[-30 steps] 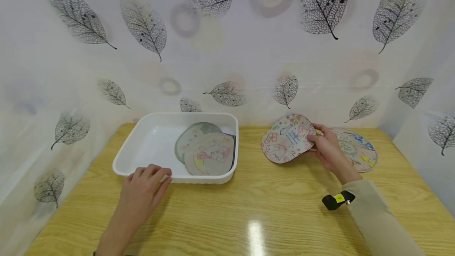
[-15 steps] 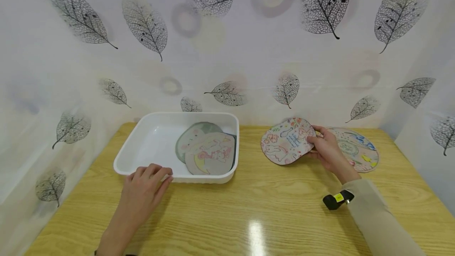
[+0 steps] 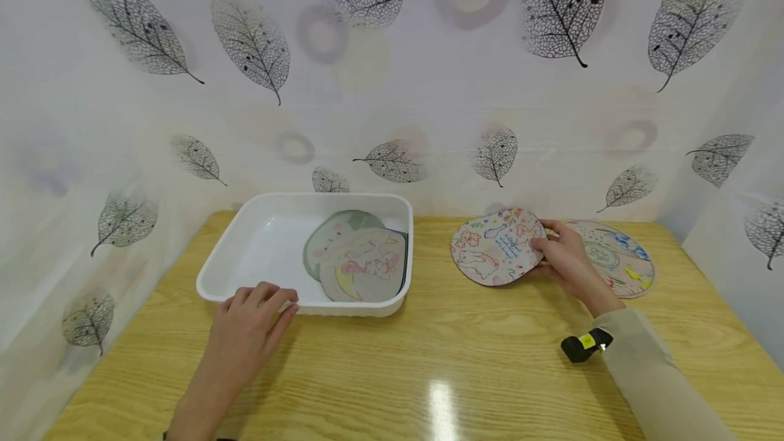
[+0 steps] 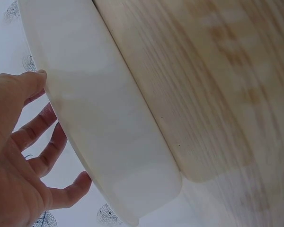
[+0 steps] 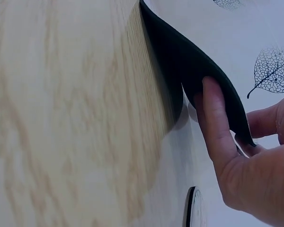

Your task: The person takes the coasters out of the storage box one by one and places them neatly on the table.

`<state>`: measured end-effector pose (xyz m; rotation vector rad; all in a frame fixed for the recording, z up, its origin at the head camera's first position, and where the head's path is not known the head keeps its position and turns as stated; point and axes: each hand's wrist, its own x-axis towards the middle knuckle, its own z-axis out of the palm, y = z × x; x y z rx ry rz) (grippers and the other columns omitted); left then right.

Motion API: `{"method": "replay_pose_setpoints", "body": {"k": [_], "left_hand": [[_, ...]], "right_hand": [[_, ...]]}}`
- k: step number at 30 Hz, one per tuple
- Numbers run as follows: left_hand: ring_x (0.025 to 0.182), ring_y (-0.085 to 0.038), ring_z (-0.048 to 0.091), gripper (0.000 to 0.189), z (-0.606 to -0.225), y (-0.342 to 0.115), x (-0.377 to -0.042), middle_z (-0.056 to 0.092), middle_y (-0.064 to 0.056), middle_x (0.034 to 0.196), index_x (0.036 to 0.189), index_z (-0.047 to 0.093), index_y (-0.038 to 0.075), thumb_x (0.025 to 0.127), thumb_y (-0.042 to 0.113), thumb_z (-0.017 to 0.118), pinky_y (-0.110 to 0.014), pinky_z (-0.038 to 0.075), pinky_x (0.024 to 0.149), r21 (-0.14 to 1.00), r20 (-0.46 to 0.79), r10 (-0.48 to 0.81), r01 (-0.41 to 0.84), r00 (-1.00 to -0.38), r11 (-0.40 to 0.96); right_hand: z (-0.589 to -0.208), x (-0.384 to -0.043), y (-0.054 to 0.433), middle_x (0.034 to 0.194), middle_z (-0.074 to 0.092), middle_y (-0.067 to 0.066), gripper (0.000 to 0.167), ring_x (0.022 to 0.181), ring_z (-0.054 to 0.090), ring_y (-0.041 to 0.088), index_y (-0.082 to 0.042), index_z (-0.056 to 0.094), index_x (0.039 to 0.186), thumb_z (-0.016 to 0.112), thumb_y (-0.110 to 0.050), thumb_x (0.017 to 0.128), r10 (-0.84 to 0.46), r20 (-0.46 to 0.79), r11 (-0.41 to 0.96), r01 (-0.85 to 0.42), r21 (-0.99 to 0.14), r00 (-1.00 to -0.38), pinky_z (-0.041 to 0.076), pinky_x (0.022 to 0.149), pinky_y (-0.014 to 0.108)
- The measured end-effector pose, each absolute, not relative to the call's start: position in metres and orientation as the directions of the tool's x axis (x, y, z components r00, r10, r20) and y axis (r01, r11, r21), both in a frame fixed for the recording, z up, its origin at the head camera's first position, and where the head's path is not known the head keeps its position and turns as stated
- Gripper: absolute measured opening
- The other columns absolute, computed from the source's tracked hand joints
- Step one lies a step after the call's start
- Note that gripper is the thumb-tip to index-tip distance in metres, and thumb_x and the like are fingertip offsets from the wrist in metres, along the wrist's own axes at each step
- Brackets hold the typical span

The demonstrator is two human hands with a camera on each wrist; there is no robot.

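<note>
My left hand (image 3: 248,325) grips the near rim of a white plastic tub (image 3: 245,250), thumb and fingers at its edge. In the left wrist view the fingertips reach over that rim. My right hand (image 3: 566,257) pinches the right edge of a thin, flexible rounded mat (image 3: 496,250) printed with flowers and a white animal. Its dark underside (image 5: 194,61) bends in the right wrist view, with the left part low by the table. A second round mat (image 3: 625,257) with blue and yellow patterns lies flat, partly behind the right hand.
In the tub's right half a green mat (image 3: 321,240) lies partly under a pale mat (image 3: 367,267) with a moon print; a dark edge shows beneath. The wooden table (image 3: 441,352) meets a leaf-patterned backdrop (image 3: 429,107) at the back.
The flowered mat in my right hand has lowered slightly, its top edge tipping down toward the table. The left hand and tub have not moved.
</note>
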<state>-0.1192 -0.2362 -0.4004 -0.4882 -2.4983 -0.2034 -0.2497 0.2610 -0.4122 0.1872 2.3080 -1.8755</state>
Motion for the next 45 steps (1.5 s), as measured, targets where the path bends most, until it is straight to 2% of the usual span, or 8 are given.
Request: {"method": "replay_pose_setpoints", "body": {"k": [9, 18, 22, 30, 39, 45], "left_hand": [[0.087, -0.033, 0.065, 0.019, -0.400, -0.235, -0.119, 0.069, 0.002, 0.097, 0.102, 0.072, 0.022, 0.086, 0.023, 0.082, -0.053, 0.054, 0.066, 0.041, 0.563, 0.296, 0.384, -0.772, 0.923], [0.087, -0.033, 0.065, 0.019, -0.400, -0.235, -0.119, 0.069, 0.001, 0.097, 0.102, 0.072, 0.021, 0.086, 0.022, 0.082, -0.053, 0.053, 0.067, 0.045, 0.560, 0.296, 0.385, -0.774, 0.922], [0.087, -0.033, 0.065, 0.019, -0.400, -0.236, -0.119, 0.069, 0.001, 0.097, 0.103, 0.072, 0.021, 0.086, 0.022, 0.082, -0.053, 0.053, 0.066, 0.042, 0.560, 0.298, 0.385, -0.773, 0.922], [0.087, -0.033, 0.065, 0.018, -0.400, -0.236, -0.119, 0.069, 0.001, 0.097, 0.102, 0.072, 0.022, 0.087, 0.023, 0.081, -0.052, 0.054, 0.066, 0.042, 0.553, 0.295, 0.380, -0.779, 0.924], [0.087, -0.033, 0.065, 0.019, -0.399, -0.235, -0.119, 0.069, 0.001, 0.097, 0.103, 0.072, 0.021, 0.087, 0.023, 0.081, -0.053, 0.054, 0.066, 0.041, 0.556, 0.294, 0.379, -0.777, 0.925], [0.086, -0.033, 0.066, 0.019, -0.399, -0.236, -0.119, 0.070, 0.001, 0.097, 0.103, 0.072, 0.021, 0.086, 0.023, 0.082, -0.052, 0.054, 0.065, 0.035, 0.563, 0.302, 0.388, -0.769, 0.921]], "right_hand": [[-0.413, -0.249, 0.262, 0.148, 0.038, 0.032, 0.061, 0.084, 0.065, 0.005, 0.001, 0.018, 0.161, 0.044, -0.011, 0.107, 0.036, -0.193, 0.272, 0.196, -0.942, -0.980, 0.064, 0.073, 0.034], [-0.415, -0.247, 0.269, 0.138, 0.047, 0.030, 0.061, 0.080, 0.065, 0.006, 0.002, 0.031, 0.158, 0.054, -0.015, 0.105, 0.106, -0.176, 0.408, 0.205, -0.890, -0.979, 0.063, 0.069, 0.031], [-0.415, -0.245, 0.270, 0.139, 0.048, 0.030, 0.059, 0.078, 0.066, 0.006, 0.001, 0.035, 0.156, 0.056, -0.014, 0.104, 0.123, -0.163, 0.438, 0.201, -0.876, -0.979, 0.063, 0.069, 0.031], [-0.416, -0.244, 0.273, 0.137, 0.051, 0.029, 0.057, 0.084, 0.065, 0.012, 0.000, 0.041, 0.154, 0.060, -0.013, 0.101, 0.164, -0.149, 0.497, 0.212, -0.841, -0.975, 0.062, 0.070, 0.028], [-0.418, -0.243, 0.279, 0.130, 0.057, 0.026, 0.053, 0.076, 0.066, 0.007, 0.001, 0.047, 0.150, 0.061, -0.013, 0.101, 0.167, -0.149, 0.507, 0.215, -0.834, -0.975, 0.063, 0.067, 0.030], [-0.417, -0.242, 0.281, 0.129, 0.058, 0.026, 0.053, 0.076, 0.069, 0.010, 0.002, 0.047, 0.149, 0.062, -0.015, 0.101, 0.154, -0.157, 0.526, 0.215, -0.823, -0.976, 0.062, 0.066, 0.029]]}}
